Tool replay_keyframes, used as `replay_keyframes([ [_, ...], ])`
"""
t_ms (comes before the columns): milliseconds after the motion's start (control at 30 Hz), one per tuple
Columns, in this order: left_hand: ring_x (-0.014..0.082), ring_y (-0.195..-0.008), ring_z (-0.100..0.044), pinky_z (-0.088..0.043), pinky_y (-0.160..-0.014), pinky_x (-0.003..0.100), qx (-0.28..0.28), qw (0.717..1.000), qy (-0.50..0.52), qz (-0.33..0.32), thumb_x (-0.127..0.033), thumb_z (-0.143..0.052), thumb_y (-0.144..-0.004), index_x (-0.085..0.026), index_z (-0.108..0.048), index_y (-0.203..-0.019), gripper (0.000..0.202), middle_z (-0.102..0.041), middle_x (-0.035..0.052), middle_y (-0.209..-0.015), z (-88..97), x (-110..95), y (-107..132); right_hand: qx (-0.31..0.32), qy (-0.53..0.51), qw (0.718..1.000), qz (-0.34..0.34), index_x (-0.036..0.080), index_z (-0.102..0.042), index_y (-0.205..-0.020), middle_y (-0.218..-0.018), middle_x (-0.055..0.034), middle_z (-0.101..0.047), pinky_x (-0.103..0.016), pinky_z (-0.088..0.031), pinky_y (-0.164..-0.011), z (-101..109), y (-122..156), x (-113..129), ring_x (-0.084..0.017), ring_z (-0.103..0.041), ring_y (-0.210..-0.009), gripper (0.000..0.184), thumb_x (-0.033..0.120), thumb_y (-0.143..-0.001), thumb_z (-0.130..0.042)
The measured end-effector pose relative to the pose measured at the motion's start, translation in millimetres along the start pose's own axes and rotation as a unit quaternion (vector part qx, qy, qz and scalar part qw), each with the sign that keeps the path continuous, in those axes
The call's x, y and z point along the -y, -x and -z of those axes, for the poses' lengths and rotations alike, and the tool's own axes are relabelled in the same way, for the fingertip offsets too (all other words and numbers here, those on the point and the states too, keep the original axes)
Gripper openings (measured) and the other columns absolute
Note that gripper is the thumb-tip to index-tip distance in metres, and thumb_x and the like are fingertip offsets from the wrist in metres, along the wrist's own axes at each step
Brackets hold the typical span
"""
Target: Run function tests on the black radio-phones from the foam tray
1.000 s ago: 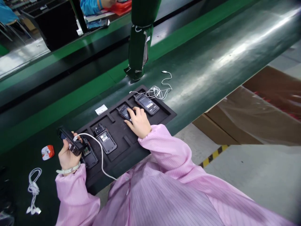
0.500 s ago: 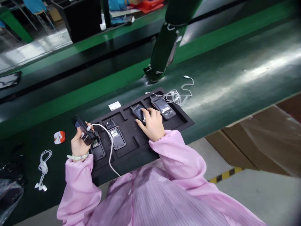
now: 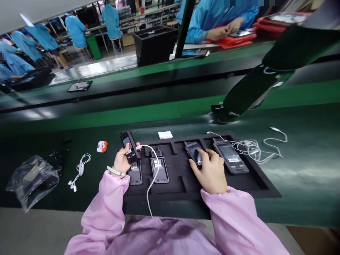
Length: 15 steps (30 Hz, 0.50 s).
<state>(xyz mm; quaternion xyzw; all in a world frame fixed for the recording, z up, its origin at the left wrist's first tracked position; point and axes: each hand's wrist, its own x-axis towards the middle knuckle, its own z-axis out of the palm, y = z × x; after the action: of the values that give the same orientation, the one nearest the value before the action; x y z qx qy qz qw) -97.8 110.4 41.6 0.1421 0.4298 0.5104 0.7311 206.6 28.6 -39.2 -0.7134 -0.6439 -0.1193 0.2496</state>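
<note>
My left hand [image 3: 122, 161] grips a black rugged handset [image 3: 129, 144] with an antenna stub and keys, its screen facing up. A white cable [image 3: 153, 180] runs from the handset's side toward my body. My right hand [image 3: 212, 170] rests over a second handset [image 3: 193, 150], fingers apart, with a fingertip on its screen. That handset lies in a black foam tray [image 3: 175, 182]. To its right is a larger-looking handset [image 3: 231, 156]. Two handsets with their backs exposed, one an open-backed handset [image 3: 159, 170], sit in the left part of the tray.
A coiled white cable [image 3: 251, 148] lies over the tray's right end. Leftward are a bundled white cable [image 3: 80, 168], an orange-white box [image 3: 102, 146] and a clear plastic bag [image 3: 33, 180]. A dark green post [image 3: 247, 88] leans behind the tray. Co-workers in blue sit beyond.
The camera view has tilted up and turned left, so more of the workshop shows. My left hand still holds the cabled handset; my right hand stays over the same handset in the tray.
</note>
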Motion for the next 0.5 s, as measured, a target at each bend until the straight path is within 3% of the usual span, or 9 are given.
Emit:
replay_keyframes([
  [200, 0.0278, -0.088, -0.080, -0.065, -0.086, 0.041, 0.008, 1.000, -0.011, 0.002, -0.020, -0.058, -0.097, -0.004, -0.072, -0.098, 0.021, -0.080, 0.0176, -0.094, 2.0, 1.4, 0.1, 0.010, 0.036, 0.999, 0.012, 0.007, -0.064, -0.126, -0.121, -0.0231, -0.056, -0.043, -0.052, -0.076, 2.6, -1.5, 1.3, -0.033, -0.052, -0.095, 0.045, 0.041, -0.100, -0.050],
  [367, 0.0323, -0.103, -0.078, -0.063, -0.093, 0.045, 0.016, 1.000, -0.018, -0.006, -0.020, -0.065, -0.093, -0.005, -0.072, -0.101, 0.019, -0.080, 0.0195, -0.104, -2.0, 0.7, 3.8, -0.003, 0.039, 0.999, 0.023, 0.006, -0.065, -0.125, -0.119, -0.0226, -0.056, -0.042, -0.052, -0.075, 2.0, -1.2, 1.2, -0.033, -0.053, -0.095, 0.045, 0.042, -0.100, -0.052],
  [500, 0.0331, -0.103, -0.078, -0.064, -0.091, 0.044, 0.021, 0.999, -0.033, -0.012, -0.022, -0.068, -0.091, -0.005, -0.072, -0.098, 0.019, -0.080, 0.0204, -0.104, -3.7, 0.3, 5.1, -0.003, 0.047, 0.999, 0.024, 0.008, -0.064, -0.125, -0.119, -0.0222, -0.056, -0.042, -0.052, -0.073, 2.4, -1.5, 1.4, -0.033, -0.052, -0.092, 0.044, 0.041, -0.099, -0.054],
])
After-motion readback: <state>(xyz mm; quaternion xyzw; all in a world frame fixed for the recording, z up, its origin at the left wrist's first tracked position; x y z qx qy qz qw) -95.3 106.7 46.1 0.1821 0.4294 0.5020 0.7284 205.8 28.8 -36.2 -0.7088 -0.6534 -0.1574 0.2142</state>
